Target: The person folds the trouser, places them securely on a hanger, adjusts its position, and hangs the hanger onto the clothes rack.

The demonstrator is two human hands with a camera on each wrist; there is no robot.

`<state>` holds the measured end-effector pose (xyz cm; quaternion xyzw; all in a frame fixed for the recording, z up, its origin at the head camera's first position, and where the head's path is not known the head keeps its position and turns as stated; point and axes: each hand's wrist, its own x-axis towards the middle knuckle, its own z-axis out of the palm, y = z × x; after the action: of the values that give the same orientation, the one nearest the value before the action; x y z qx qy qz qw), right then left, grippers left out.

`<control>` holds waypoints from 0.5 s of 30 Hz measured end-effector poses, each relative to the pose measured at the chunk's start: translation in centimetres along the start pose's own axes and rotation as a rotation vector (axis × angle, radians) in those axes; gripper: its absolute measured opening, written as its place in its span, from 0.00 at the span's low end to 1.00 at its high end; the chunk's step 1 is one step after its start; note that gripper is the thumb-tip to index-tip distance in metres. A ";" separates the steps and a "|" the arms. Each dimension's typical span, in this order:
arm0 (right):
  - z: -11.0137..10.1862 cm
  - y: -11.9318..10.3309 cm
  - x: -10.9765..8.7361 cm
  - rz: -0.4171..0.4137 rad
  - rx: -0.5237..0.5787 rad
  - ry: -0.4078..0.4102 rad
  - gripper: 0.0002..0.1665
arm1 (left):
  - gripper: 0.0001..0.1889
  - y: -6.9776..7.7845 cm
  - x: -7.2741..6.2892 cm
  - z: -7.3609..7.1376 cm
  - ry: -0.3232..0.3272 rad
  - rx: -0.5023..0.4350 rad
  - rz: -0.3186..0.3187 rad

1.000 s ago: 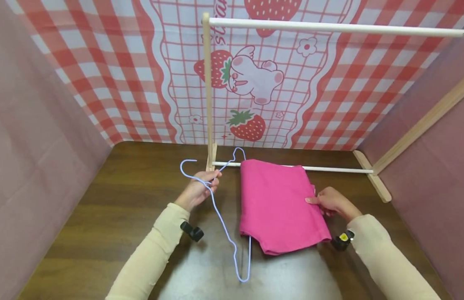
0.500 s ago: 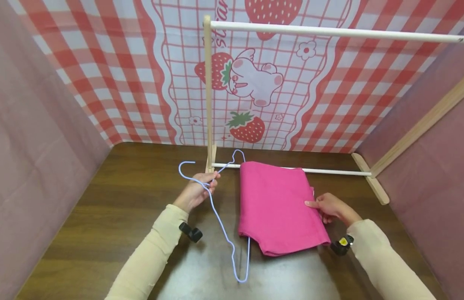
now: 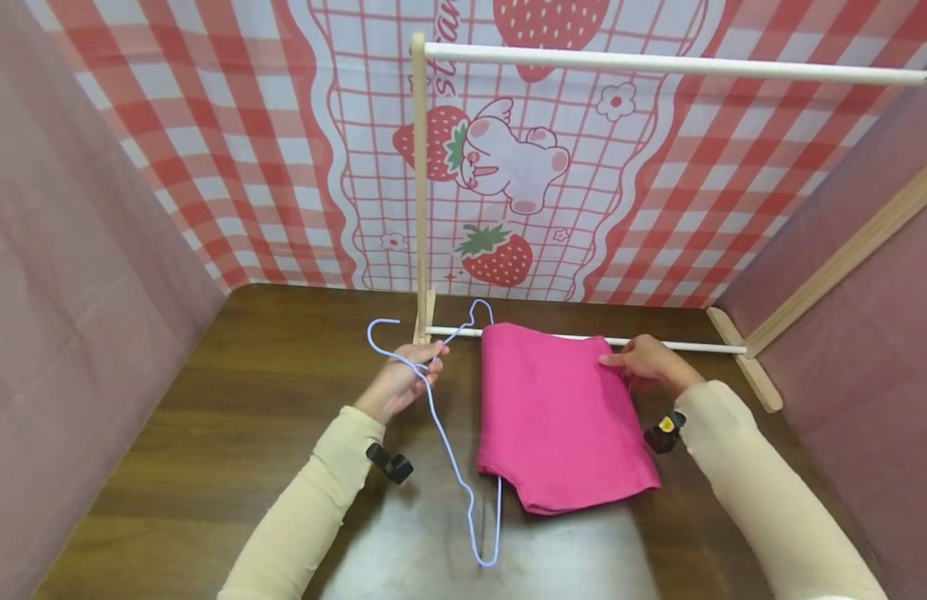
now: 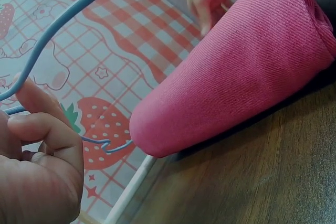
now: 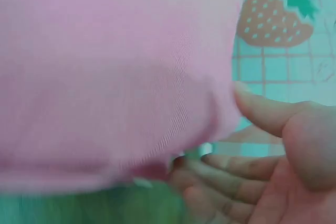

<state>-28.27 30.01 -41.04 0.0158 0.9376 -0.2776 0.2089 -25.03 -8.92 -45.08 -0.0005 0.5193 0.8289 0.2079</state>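
Observation:
My left hand [image 3: 399, 379] grips a light blue wire clothes hanger [image 3: 449, 448] just below its hook, which points left. In the left wrist view, curled fingers [image 4: 55, 135] wrap the wire. A folded pink garment [image 3: 557, 417] of twill cloth hangs over the hanger's bar, hiding most of it; the hanger's two ends stick out past the cloth. At the garment's upper right edge, my right hand [image 3: 651, 360] pinches the cloth, thumb on top and the other fingers behind. The right wrist view has the thumb at the cloth's corner and the fingers under it.
A rack with a white top rail [image 3: 658, 62], a wooden left post [image 3: 420, 183] and a white lower rail [image 3: 704, 347] stands on the brown wooden table [image 3: 231, 400]. Behind it hangs a strawberry-print curtain [image 3: 268, 183]. Pink drapes [image 3: 88, 217] close the sides.
My right hand has moved up along the garment's right edge toward its upper corner. My left hand and the hanger stay nearly where they were.

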 end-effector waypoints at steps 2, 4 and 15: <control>0.1 0.1 1.3 0.004 0.062 0.028 0.21 | 0.09 0.0 0.0 0.0 0.000 0.002 0.004; 0.2 0.5 2.1 0.008 0.113 0.053 0.19 | 0.09 0.1 0.0 0.0 -0.002 0.005 0.004; 1.3 3.1 2.5 0.076 0.222 -0.025 0.26 | 0.09 0.2 0.1 0.0 0.026 0.010 0.003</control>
<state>-29.60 31.71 -44.58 0.0710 0.8972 -0.3718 0.2277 -25.19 -8.92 -44.96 -0.0094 0.5263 0.8264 0.1999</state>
